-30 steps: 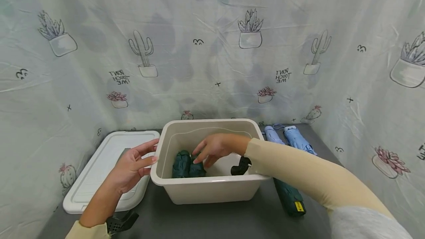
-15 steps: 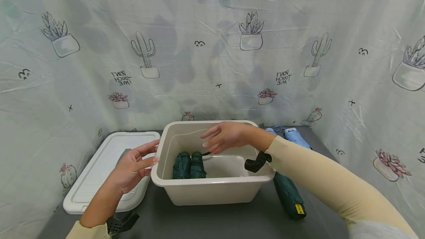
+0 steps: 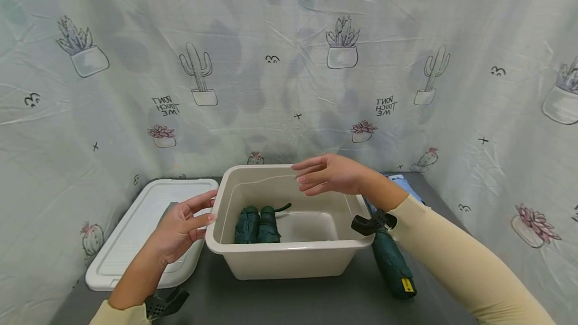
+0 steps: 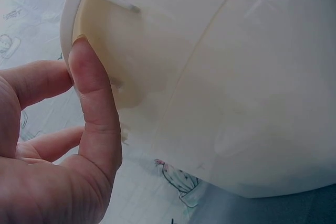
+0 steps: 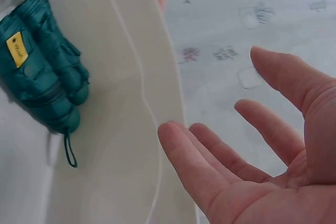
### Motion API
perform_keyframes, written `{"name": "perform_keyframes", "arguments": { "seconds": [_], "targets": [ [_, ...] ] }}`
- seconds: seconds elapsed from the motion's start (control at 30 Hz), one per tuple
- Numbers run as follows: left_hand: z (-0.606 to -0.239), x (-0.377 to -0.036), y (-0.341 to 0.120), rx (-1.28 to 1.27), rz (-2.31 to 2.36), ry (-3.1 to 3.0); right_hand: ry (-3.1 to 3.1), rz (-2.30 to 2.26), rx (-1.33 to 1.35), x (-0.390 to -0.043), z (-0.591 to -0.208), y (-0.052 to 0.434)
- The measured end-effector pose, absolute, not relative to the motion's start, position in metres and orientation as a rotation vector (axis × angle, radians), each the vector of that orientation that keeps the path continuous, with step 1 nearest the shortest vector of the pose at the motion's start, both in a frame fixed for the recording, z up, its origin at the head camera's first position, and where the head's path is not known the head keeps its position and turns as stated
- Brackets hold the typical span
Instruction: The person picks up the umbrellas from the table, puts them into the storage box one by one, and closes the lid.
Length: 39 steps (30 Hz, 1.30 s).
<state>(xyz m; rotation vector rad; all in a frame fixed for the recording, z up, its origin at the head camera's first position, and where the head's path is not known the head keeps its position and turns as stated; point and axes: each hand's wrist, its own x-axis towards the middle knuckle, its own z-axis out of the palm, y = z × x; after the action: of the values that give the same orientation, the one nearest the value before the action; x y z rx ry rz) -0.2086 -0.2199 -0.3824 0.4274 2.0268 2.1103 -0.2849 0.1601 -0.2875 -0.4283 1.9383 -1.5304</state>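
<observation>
A cream plastic bin stands on the dark table, with two folded dark green umbrellas side by side at its left end. One has a strap trailing towards the middle. At the bin's left rim, my left hand holds the edge with its thumb and fingers, as the left wrist view shows. My right hand hovers over the back right of the bin with fingers extended, holding nothing. In the right wrist view the green umbrellas lie apart from that hand's fingers.
A white lid lies left of the bin. To the right, another dark green umbrella with a yellow tag lies on the table, and blue folded umbrellas are partly hidden behind my right arm. A patterned curtain hangs behind.
My right hand has let go of the right-hand green umbrella inside the bin, risen out and moved back to the right. The left hand stays at the rim.
</observation>
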Motion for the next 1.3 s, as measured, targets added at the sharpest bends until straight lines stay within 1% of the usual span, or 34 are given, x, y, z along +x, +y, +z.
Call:
{"name": "perform_keyframes", "arguments": {
  "seconds": [0.5, 0.73, 1.07, 1.3],
  "targets": [
    [-0.383, -0.211, -0.218, 0.421, 2.113, 2.018, 2.113, -1.718, -0.511, -0.266, -0.294, 0.207],
    [-0.383, -0.210, -0.220, 0.428, 2.124, 2.008, 2.174, -1.831, -0.488, -0.250, -0.299, 0.224],
    [-0.383, -0.210, -0.221, 0.425, 2.130, 2.008, 2.310, -1.959, -0.530, -0.223, -0.314, 0.240],
    [-0.383, -0.209, -0.220, 0.415, 2.128, 2.012, 2.287, -2.087, -0.593, -0.212, -0.328, 0.257]
  ]
}}
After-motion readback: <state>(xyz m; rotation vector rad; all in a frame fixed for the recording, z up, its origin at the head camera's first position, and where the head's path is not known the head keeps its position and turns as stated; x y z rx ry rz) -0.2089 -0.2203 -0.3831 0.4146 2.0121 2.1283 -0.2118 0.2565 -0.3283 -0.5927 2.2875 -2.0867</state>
